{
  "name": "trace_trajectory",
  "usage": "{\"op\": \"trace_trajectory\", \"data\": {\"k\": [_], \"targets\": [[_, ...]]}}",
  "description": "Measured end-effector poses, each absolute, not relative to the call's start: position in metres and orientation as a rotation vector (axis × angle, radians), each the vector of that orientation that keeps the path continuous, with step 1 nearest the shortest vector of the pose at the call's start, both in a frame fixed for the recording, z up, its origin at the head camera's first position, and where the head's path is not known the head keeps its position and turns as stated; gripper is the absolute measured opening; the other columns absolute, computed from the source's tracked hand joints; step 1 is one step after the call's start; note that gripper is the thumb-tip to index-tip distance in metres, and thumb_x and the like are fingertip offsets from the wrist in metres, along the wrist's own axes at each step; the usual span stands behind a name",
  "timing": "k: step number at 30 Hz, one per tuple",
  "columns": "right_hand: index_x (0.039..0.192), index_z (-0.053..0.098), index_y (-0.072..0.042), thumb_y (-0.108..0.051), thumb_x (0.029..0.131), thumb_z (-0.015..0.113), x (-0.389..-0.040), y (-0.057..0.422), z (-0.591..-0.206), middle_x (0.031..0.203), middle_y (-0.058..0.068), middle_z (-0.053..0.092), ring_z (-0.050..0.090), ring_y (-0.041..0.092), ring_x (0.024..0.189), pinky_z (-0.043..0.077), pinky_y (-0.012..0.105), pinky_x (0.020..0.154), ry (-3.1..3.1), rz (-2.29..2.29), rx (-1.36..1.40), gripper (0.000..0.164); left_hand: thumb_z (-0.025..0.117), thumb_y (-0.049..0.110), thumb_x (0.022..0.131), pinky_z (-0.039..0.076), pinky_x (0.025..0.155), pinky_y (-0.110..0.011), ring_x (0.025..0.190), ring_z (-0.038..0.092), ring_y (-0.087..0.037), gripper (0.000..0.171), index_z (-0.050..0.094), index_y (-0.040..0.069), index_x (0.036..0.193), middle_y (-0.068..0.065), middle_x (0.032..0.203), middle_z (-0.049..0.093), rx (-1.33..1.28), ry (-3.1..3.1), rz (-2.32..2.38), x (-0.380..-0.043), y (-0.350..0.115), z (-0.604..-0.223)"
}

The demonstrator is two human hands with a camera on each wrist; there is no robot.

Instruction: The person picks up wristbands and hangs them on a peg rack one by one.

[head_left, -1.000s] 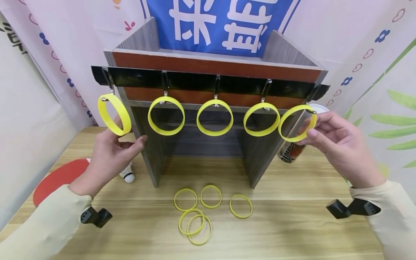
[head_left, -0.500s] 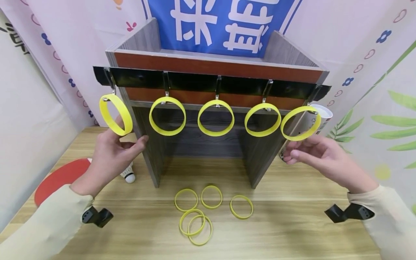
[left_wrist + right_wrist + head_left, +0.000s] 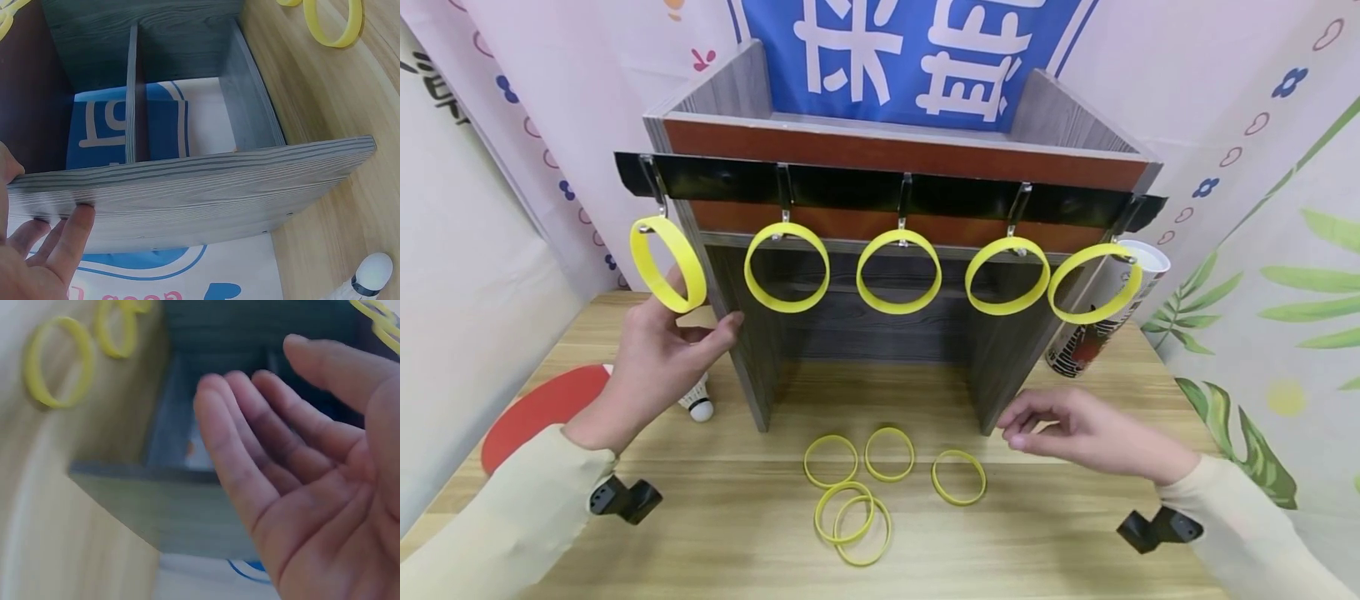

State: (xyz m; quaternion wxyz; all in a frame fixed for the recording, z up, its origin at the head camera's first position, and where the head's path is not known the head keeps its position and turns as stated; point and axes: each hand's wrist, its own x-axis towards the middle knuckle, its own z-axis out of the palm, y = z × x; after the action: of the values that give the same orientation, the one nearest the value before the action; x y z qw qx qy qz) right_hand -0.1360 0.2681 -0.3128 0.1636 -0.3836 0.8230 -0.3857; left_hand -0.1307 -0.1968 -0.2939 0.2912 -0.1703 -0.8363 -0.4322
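Note:
My left hand (image 3: 662, 350) grips the left side panel of a grey wooden shelf unit (image 3: 187, 194), thumb at its front edge and fingers against its outer face. My right hand (image 3: 1075, 429), fingers loosely bent and holding nothing, hovers by the foot of the right panel. In the right wrist view its palm and fingertips show bare. Beyond it on the table lies a single yellow ring (image 3: 958, 477). Several more yellow rings (image 3: 889, 454) lie to its left, two of them overlapping. Along the black strip (image 3: 842, 185) on the unit's front, each metal hook carries one yellow ring (image 3: 898, 272).
A printed tube (image 3: 1101, 317) stands behind the unit's right side. On the left are a red paddle (image 3: 546, 408) and a shuttlecock (image 3: 697, 402), partly behind my left arm. Printed cloth (image 3: 1217, 100) hangs behind the wooden table (image 3: 1000, 542).
My right hand has let go of the rightmost hung ring and moved down and left toward the table. That ring now hangs on its hook, and the tube shows more. The left hand stays put.

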Motion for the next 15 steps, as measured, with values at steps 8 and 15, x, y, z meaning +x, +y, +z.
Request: {"op": "trace_trajectory", "data": {"k": [8,15], "targets": [[0.111,0.071,-0.006,-0.018,0.102,0.068,-0.129,0.249,-0.353,0.098,-0.004,0.075,0.066,-0.001,0.091,0.06,0.023,0.074,2.511,-0.91,-1.042,0.016,0.077,-0.007,0.085,0.054,0.074,-0.002,0.093,0.06,0.012,0.047,0.059,-0.004,0.128,-0.004,0.111,0.066,-0.458,-2.226,-1.152,-0.131,-0.197,-0.294],[0.107,0.071,-0.006,-0.012,0.1,0.069,-0.132,0.247,-0.384,0.095,-0.004,0.074,0.065,-0.001,0.087,0.061,0.023,0.073,2.6,-0.836,-1.118,0.01,0.077,-0.007,0.085,0.053,0.074,-0.001,0.099,0.06,0.015,0.05,0.059,-0.003,0.131,-0.017,0.119,0.069,-0.463,-2.228,-1.162,-0.131,-0.198,-0.294]]}}
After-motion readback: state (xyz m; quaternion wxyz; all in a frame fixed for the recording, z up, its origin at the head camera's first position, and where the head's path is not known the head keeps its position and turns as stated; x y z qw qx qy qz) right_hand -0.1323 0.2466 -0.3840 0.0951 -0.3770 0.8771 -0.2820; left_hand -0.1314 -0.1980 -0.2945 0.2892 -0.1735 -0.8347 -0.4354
